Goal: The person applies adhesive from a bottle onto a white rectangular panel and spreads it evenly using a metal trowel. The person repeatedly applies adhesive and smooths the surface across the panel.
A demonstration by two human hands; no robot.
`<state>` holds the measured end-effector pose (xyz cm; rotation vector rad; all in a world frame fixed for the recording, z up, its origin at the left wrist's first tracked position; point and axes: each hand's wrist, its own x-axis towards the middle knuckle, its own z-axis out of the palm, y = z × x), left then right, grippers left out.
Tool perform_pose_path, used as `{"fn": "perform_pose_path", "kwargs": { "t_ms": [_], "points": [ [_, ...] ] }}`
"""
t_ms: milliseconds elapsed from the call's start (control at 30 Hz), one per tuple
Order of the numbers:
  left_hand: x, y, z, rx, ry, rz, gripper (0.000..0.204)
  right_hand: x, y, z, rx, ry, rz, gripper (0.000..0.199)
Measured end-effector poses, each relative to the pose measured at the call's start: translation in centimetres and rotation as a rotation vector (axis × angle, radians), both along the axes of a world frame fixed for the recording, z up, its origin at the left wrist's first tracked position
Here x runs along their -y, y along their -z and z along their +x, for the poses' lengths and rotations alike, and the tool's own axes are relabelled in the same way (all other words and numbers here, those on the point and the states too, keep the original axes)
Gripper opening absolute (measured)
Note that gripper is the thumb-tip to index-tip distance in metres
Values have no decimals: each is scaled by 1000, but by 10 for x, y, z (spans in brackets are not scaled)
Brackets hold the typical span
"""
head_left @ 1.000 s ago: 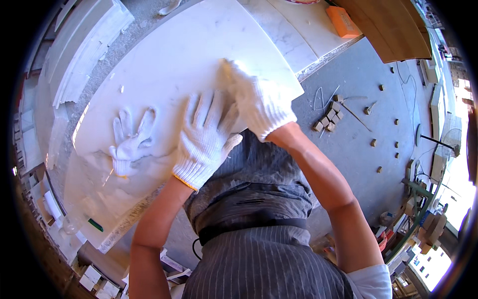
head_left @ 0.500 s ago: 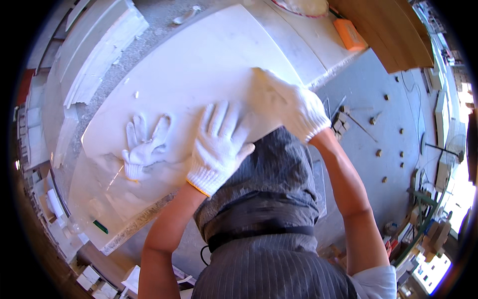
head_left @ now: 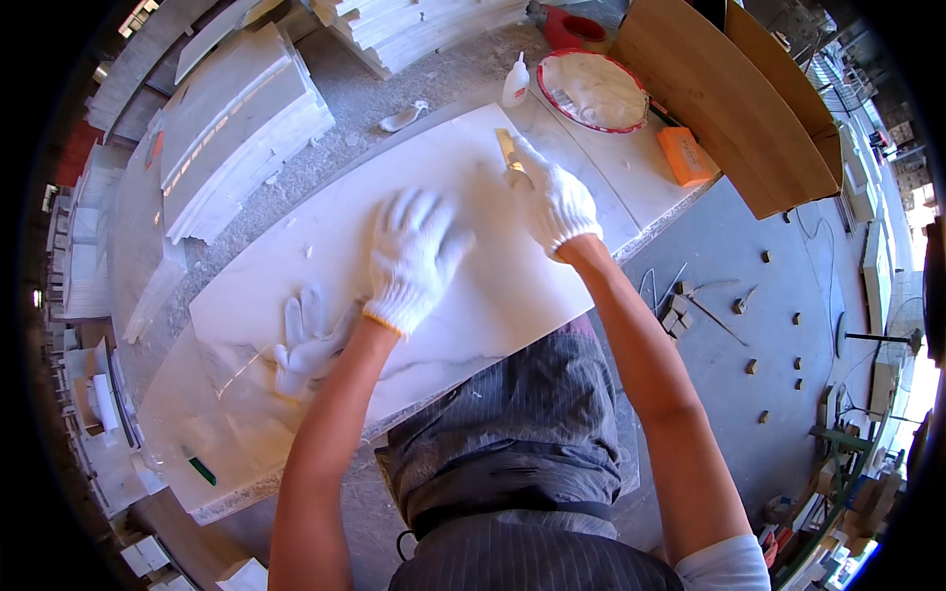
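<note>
Fingers (head_left: 418, 209) apart, my left hand (head_left: 412, 254) lay over the white slab (head_left: 503, 281), seemingly to steady it; remotely, I had my right hand (head_left: 560, 205) clamped round a yellowish tool (head_left: 506, 148).

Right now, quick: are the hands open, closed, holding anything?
Left hand: open, palm down over the white slab, no held object visible.
Right hand: closed on a small yellowish piece.

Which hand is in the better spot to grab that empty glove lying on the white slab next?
Left, I think. The left hand is nearer the empty glove and looks free, while the right hand is farther off and holds a small yellowish piece.
</note>
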<state>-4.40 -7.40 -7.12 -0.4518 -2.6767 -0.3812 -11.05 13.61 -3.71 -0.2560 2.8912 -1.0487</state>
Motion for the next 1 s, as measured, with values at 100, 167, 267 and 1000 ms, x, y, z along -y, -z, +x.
{"fn": "perform_pose_path", "kwargs": {
  "t_ms": [100,167,267,1000],
  "points": [
    [5,8,-44,-95,-145,-93,46,19,14,-20,-129,-11,89,47],
    [8,12,-58,-98,-233,-151,49,28,18,-32,-92,-33,85,47],
    [7,9,-60,-66,-297,-166,50,37,16,-37,-23,-31,115,46],
    [2,-9,-68,-5,-399,-168,51,55,21,-50,-73,-9,87,40]
  ]
}}
